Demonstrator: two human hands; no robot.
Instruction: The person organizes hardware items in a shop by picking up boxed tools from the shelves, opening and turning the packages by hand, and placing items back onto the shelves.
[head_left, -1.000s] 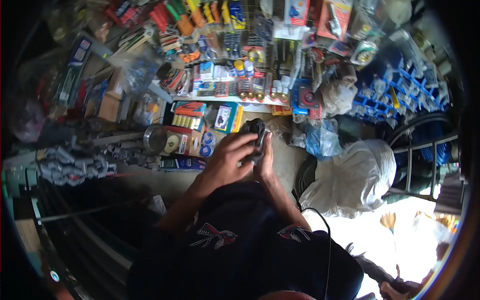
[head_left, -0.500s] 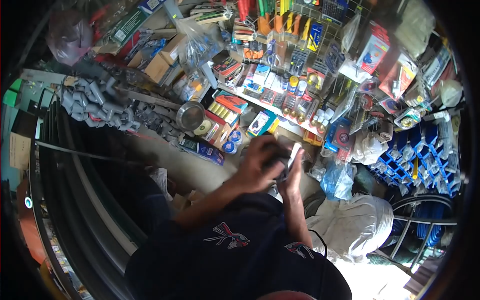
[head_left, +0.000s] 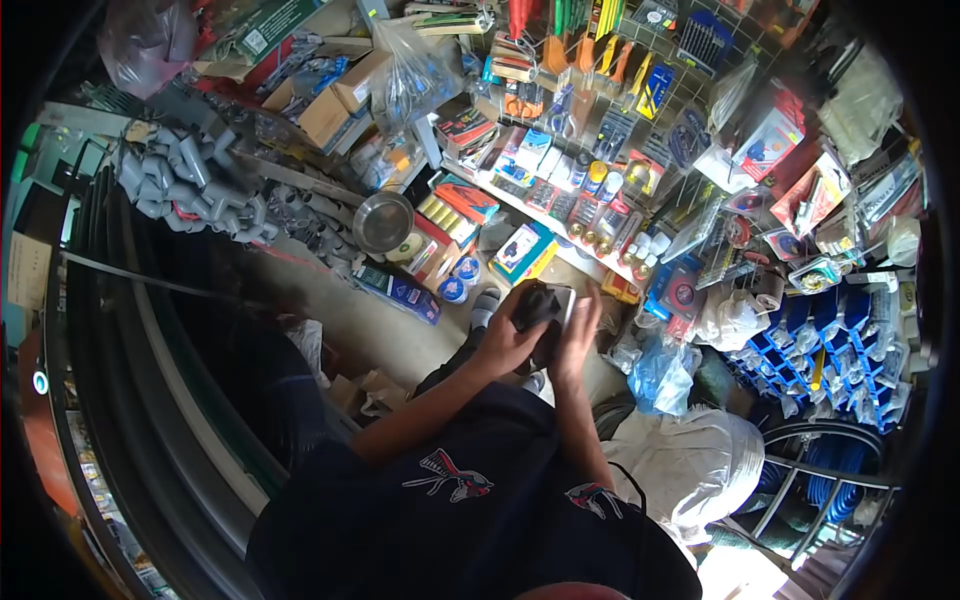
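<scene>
Black object (head_left: 538, 308): one, held in front of the chest, above the floor; it has a pale side (head_left: 565, 303) facing the right hand, and what it is cannot be told.
Left hand (head_left: 508, 338): one, fingers curled around the black object, gripping it from the left side.
Right hand (head_left: 575, 340): one, fingers nearly straight and pointing up and away from the body, not curled; blur hides whether the palm touches the pale side or sits just beside it.
Forearms: two, both reaching forward from the dark shirt (head_left: 520, 440), elbows bent, converging on the object.
Embroidered birds (head_left: 452, 477): two, on the shirt front.
Shoes: two partly visible, one (head_left: 485, 305) beyond the left hand, the other just below the hands.
Steel bowl (head_left: 383, 222): one, beside the grey pipe fittings (head_left: 185, 175), which are too many to count.
Blue-and-white round tins (head_left: 452, 290): two, side by side.
Teal-and-yellow box (head_left: 522, 252): one, beyond the hands.
Blue plastic bag (head_left: 662, 378): one, right of the hands, near one large white sack (head_left: 690, 465).
</scene>
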